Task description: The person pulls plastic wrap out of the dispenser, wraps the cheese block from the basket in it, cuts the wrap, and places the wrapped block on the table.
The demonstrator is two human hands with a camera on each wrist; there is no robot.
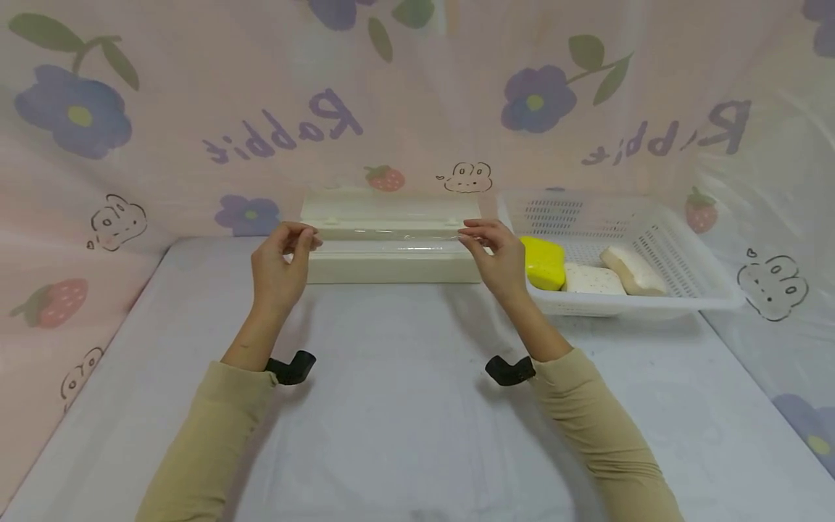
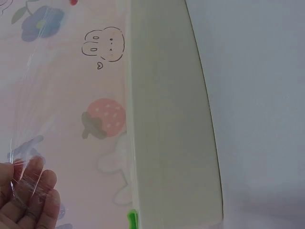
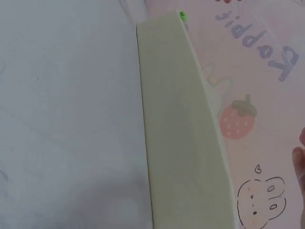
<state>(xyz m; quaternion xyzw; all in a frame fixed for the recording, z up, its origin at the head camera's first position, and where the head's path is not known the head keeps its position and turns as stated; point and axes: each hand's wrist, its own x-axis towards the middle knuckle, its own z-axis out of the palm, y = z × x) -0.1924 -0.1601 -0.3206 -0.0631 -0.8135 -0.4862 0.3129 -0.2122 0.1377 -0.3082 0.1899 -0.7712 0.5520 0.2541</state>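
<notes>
A long cream cling film dispenser [image 1: 394,273] lies on the table with its lid [image 1: 391,206] raised at the back. Clear cling film [image 1: 404,247] stretches across its top between both hands. At the left end, my left hand [image 1: 279,262] pinches the film's edge between thumb and fingers; the left wrist view shows the film creased over that hand [image 2: 33,200]. At the other end my right hand [image 1: 501,262] pinches the opposite corner. Only a few fingertips of the right hand [image 3: 299,162] enter the right wrist view. A green end piece [image 2: 132,219] shows on the dispenser.
A white perforated basket [image 1: 691,303] stands right of the dispenser, close to my right hand. In it lie a yellow block [image 1: 544,263], a speckled white piece [image 1: 593,279] and a bread-slice-shaped piece [image 1: 633,270]. Printed curtains [image 1: 424,109] hang behind and beside the white table [image 1: 391,406].
</notes>
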